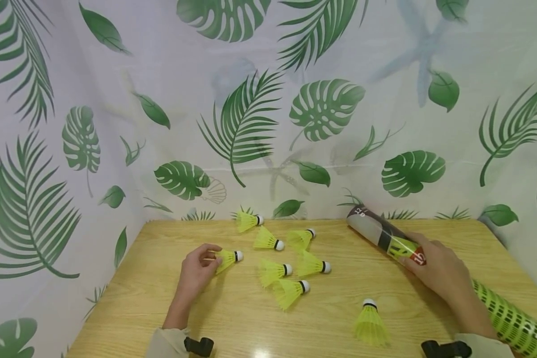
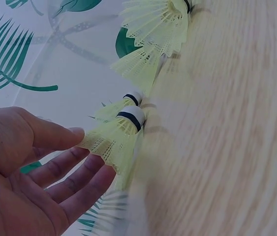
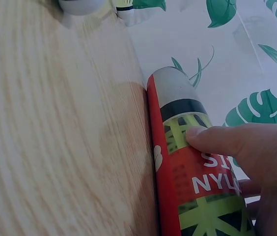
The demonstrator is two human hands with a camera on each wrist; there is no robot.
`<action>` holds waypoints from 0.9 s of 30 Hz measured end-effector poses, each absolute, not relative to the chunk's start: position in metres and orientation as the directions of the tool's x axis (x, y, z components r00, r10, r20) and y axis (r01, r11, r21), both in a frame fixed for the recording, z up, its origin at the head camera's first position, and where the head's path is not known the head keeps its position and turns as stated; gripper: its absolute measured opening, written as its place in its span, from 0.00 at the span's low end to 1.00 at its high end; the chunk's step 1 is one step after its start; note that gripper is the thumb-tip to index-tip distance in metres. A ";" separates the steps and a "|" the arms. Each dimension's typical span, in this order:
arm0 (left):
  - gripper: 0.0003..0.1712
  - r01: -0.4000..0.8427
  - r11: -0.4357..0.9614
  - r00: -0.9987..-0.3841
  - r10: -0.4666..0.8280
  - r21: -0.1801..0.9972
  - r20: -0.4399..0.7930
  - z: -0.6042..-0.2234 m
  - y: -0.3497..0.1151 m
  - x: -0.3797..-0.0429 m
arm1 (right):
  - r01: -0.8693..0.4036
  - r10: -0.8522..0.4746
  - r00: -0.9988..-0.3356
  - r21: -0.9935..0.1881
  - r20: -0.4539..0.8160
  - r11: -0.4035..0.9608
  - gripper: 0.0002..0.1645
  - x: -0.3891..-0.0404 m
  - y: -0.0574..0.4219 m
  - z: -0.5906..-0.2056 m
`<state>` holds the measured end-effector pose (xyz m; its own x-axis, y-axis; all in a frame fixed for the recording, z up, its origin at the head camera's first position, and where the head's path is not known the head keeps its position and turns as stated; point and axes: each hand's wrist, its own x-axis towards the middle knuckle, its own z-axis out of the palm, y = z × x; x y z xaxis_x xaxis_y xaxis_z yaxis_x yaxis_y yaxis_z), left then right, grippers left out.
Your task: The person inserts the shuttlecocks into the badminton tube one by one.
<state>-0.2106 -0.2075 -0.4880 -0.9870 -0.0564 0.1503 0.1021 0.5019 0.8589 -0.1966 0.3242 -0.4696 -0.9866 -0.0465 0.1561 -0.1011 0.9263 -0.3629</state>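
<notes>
My left hand (image 1: 199, 271) pinches the skirt of a yellow shuttlecock (image 1: 228, 258) between thumb and fingers. Its white cork with a dark band points to the right. In the left wrist view the thumb lies on the skirt's rim and the fingers are behind it. My right hand (image 1: 440, 271) grips a long printed shuttlecock tube (image 1: 380, 229), which lies slanted on the table. Red and green print with white letters shows on the tube (image 3: 205, 172) in the right wrist view. Part of it is hidden under the hand and forearm; yellow-green mesh shows along its near end.
Several loose yellow shuttlecocks (image 1: 273, 271) lie in a group on the wooden table (image 1: 183, 338), right of the left hand. One more shuttlecock (image 1: 370, 323) lies apart near the front. A leaf-patterned cloth (image 1: 250, 124) hangs behind the table's back edge.
</notes>
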 end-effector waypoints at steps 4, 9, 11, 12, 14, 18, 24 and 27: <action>0.12 0.102 0.495 -0.986 -0.062 0.863 0.152 -0.490 -0.209 -0.210 | -0.121 -0.058 -0.982 -0.359 0.181 0.925 0.42 -0.197 0.324 -0.471; 0.10 0.112 0.502 -0.983 -0.067 0.857 0.168 -0.490 -0.212 -0.212 | -0.128 -0.057 -0.979 -0.366 0.197 0.922 0.42 -0.196 0.327 -0.467; 0.10 0.117 0.504 -0.983 -0.066 0.856 0.173 -0.489 -0.212 -0.212 | -0.131 -0.054 -0.976 -0.372 0.210 0.919 0.42 -0.195 0.327 -0.463; 0.10 0.117 0.502 -0.983 -0.066 0.857 0.173 -0.489 -0.213 -0.212 | -0.132 -0.054 -0.976 -0.377 0.210 0.917 0.43 -0.195 0.327 -0.461; 0.10 0.123 0.499 -0.982 -0.062 0.858 0.177 -0.488 -0.213 -0.212 | -0.137 -0.052 -0.974 -0.390 0.218 0.910 0.43 -0.194 0.326 -0.455; 0.09 0.123 0.498 -0.982 -0.065 0.859 0.178 -0.487 -0.215 -0.213 | -0.160 -0.069 -0.972 -0.418 0.224 0.894 0.43 -0.192 0.323 -0.445; 0.09 0.113 0.503 -0.981 -0.082 0.857 0.177 -0.488 -0.217 -0.214 | -0.257 -0.129 -0.947 -0.454 0.293 0.853 0.41 -0.190 0.319 -0.430; 0.08 0.099 0.504 -0.981 -0.094 0.858 0.168 -0.489 -0.218 -0.214 | -0.322 -0.161 -0.921 -0.462 0.354 0.827 0.42 -0.188 0.321 -0.425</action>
